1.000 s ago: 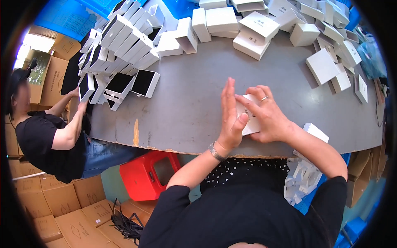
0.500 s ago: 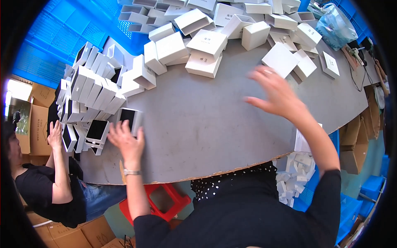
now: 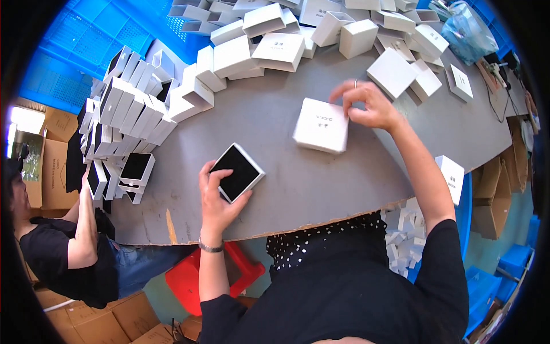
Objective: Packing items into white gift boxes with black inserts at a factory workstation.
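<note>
Fingers of the left hand [image 3: 216, 202] are closed around a black-lined box tray [image 3: 236, 172] at seven o'clock on the grey table [image 3: 275, 120]. A white lid [image 3: 321, 125], centre, is pinched by the right hand [image 3: 366, 106] at its two-o'clock corner.

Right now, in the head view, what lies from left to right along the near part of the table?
Co-worker's arm → stacked open boxes → left hand holding the black-lined box → white lid → right hand.

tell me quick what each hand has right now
left hand: holding the black-lined box tray
right hand: fingers gripping the white box lid
</note>
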The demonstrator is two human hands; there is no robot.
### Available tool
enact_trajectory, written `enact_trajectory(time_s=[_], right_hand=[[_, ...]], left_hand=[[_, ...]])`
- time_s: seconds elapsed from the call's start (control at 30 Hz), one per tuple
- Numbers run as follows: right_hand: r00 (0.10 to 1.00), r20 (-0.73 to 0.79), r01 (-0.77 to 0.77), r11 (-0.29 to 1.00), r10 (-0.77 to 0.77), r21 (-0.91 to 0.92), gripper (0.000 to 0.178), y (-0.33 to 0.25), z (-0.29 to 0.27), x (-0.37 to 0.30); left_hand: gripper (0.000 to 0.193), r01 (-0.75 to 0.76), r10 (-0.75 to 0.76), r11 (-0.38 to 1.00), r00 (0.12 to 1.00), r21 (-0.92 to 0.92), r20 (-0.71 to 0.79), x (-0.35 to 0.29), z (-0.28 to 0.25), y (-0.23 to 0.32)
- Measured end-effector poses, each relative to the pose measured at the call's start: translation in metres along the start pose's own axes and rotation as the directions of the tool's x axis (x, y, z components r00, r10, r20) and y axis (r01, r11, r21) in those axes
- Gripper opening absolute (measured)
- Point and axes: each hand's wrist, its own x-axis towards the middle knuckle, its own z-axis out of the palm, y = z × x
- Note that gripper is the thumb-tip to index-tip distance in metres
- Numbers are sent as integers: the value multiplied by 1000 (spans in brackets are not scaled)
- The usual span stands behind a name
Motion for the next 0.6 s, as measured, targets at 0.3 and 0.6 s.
enact_trajectory(time_s=[0.3, 0.6], right_hand=[[980, -168, -189, 750, 105, -634, 82, -108, 74, -47], [985, -163, -105, 922, 46, -372, 100, -88, 78, -59]], left_hand=[[63, -53, 55, 998, 996, -29, 73, 5, 40, 29], [61, -248, 272, 953, 953, -171, 131, 9, 62, 60]])
